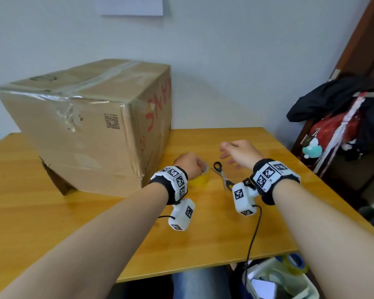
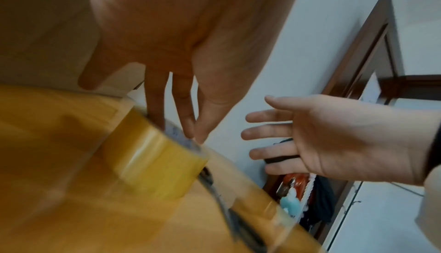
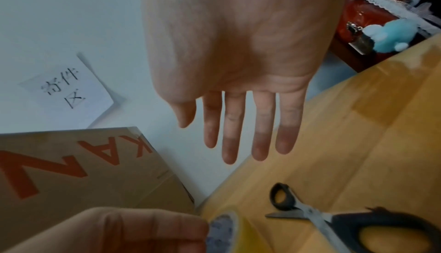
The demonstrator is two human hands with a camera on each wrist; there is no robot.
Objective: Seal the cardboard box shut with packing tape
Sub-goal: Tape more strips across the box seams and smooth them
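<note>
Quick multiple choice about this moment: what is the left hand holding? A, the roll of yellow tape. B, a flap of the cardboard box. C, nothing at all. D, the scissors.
A: the left hand grips the roll of yellow tape on the table, its fingers reaching into the core, while the scissors lie untouched beside it and the right hand hovers open above them.

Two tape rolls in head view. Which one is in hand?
The yellow tape roll on the table, gripped by the left hand. The blue-cored roll sits untouched by the bin below the table edge.
</note>
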